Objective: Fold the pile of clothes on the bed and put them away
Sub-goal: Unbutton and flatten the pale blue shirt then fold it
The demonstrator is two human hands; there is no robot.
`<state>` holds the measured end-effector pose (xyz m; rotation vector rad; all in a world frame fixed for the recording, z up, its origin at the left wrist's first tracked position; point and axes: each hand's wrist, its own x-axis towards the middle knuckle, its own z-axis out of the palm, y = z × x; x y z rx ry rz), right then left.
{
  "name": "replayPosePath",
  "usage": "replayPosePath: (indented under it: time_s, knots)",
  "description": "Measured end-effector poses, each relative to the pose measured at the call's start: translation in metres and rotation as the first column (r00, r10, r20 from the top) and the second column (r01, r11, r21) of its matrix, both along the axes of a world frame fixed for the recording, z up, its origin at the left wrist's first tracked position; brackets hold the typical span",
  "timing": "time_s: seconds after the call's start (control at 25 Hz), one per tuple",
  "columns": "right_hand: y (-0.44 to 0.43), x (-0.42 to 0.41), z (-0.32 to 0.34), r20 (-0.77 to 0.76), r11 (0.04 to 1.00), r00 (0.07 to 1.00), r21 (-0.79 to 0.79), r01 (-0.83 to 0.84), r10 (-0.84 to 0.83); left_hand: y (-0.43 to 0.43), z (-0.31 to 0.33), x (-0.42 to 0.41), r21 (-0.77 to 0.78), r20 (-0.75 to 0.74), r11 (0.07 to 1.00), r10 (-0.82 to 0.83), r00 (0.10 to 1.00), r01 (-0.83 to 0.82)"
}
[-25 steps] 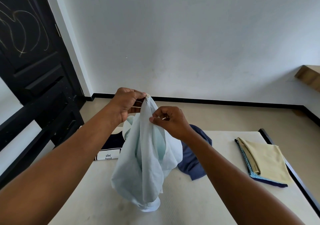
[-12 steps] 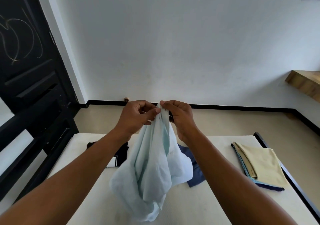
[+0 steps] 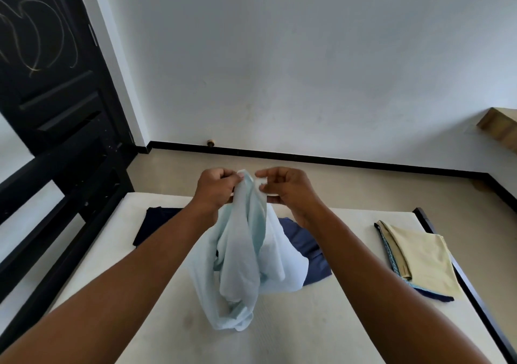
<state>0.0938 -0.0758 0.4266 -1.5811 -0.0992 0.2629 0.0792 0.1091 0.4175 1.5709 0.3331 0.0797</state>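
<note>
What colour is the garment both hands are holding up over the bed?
Pale blue-green, almost white; the garment shows best in the head view.

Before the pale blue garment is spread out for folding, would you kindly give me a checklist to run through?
1. Grip of the left hand on the garment: ok, it pinches the top edge.
2. Grip of the right hand: ok, it pinches the same edge close by.
3. The garment hangs free and flat: not ok, it is bunched and its lower end rests on the mattress.
4. Bare mattress near the person to lay it on: ok.
5. The folded stack is out of the way: ok, it lies apart at the right side.
6. Which part is held, collar or hem: cannot tell.
</note>
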Motion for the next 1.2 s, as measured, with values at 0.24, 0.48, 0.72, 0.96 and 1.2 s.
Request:
replayPosePath:
  time_s: [0.24,0.48,0.72,0.96,1.2]
  knots:
    - [-0.011,-0.003,-0.018,-0.268,0.986,0.961,-0.164,0.024,-0.068,0.039,-0.023,-0.018,0.054,-0.228,0.996,-0.062,0.972,0.076]
    - [0.01,-0.007,-0.015,-0.199,0.978,0.977,-0.205,0.038,-0.08,0.047,-0.02,-0.029,0.133,-0.136,0.989,-0.05,0.989,0.068]
    - [0.04,-0.018,-0.006,0.022,0.989,0.991,-0.057,0.135,-0.134,0.039,0.0,-0.03,-0.028,-0.045,0.996,-0.083,0.996,0.082]
    - [0.043,-0.017,0.001,0.105,0.98,0.974,-0.002,0.201,-0.199,0.031,0.011,-0.021,-0.083,-0.017,0.987,-0.137,0.99,0.135]
    - [0.036,-0.004,-0.001,0.127,0.955,0.948,-0.023,0.297,-0.292,0.03,0.013,-0.002,-0.018,-0.07,0.999,-0.051,0.996,0.05]
